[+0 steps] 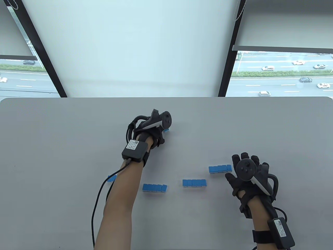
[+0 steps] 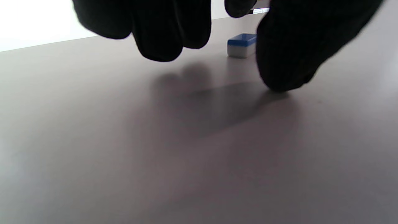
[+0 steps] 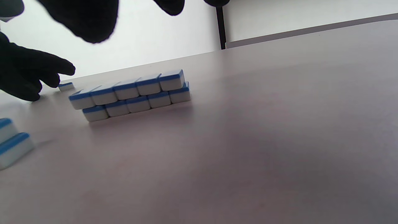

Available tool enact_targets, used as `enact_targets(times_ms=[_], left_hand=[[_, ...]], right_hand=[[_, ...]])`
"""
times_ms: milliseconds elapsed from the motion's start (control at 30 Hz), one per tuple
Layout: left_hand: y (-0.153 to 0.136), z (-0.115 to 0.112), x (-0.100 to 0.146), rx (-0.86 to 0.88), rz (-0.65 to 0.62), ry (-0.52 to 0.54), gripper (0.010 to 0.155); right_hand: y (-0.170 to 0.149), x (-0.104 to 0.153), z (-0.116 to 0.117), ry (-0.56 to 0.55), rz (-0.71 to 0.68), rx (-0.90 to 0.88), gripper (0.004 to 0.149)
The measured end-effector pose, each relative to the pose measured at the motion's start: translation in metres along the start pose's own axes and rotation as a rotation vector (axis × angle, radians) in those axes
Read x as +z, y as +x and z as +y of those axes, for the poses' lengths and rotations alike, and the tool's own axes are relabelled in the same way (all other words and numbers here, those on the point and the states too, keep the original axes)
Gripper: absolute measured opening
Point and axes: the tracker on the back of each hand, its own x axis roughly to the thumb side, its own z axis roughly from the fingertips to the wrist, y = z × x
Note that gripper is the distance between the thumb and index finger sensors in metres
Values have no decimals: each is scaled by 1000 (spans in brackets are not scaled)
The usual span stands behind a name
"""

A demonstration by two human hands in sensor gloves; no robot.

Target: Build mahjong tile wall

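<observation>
Grey table (image 1: 65,145) under bright windows. Left hand (image 1: 152,129) reaching beside single tile (image 2: 242,45), fingers (image 2: 161,37) apart, empty. Right hand (image 1: 248,173) spread flat beside stacked tile row (image 3: 130,95).

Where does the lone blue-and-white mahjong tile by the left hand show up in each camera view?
Table view: the single blue-and-white mahjong tile peeks out just right of the left hand, far side of the grey table.
Left wrist view: upper middle, between the hanging gloved fingers.
Right wrist view: small, far left, by the left hand's fingertips.
Shared landmark: the left hand itself.
</observation>
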Motion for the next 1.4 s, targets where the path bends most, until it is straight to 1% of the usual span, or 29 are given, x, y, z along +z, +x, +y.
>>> enact_targets(times_ms=[67,133,267,333,367,433,533,567,733,900,967,1033,1100,1133,1200,1267,1333,1367,1400], left_hand=[[1,0,-5,62,-3,12,87],[3,1,-8,57,-6,19,82],[12,4,-8,-21,-22,70,66],[16,4,-5,-71,-40,118,58],[20,4,-3,-108,-45,140,57],[22,3,3,-128,-40,120,58],[22,3,19,-151,-28,67,58],[21,4,24,-158,-23,69,58],[1,17,76,-225,-5,137,58],[-38,26,143,-138,31,211,59],[-53,28,166,-118,50,240,59],[-72,29,194,-95,76,289,59],[-86,29,212,-67,96,321,59],[-95,27,225,-38,108,348,59],[-109,22,242,24,123,386,59],[-119,14,254,80,130,420,59],[-129,-2,265,123,149,455,58],[-131,-6,267,134,151,463,58],[-134,-15,271,165,158,475,59]], right_hand=[[0,0,0,1,0,0,78],[1,0,0,2,-3,0,78],[2,-1,0,-1,-7,10,78],[2,-1,0,1,-7,9,78],[2,-1,0,4,-6,7,78],[2,-1,0,5,-5,9,78],[2,-1,0,4,-5,2,78],[2,-1,0,4,-4,2,78],[2,-1,1,7,-10,-6,78],[4,0,-1,0,-22,-24,78],[4,0,-1,0,-24,-28,78],[4,0,-1,6,-26,-34,78],[5,0,0,12,-29,-37,78],[5,0,1,15,-31,-37,78],[6,0,1,19,-34,-36,78],[6,-1,2,22,-34,-35,78],[7,-1,3,26,-33,-33,78],[6,-1,3,27,-33,-32,78],[6,-1,3,27,-31,-31,78]])
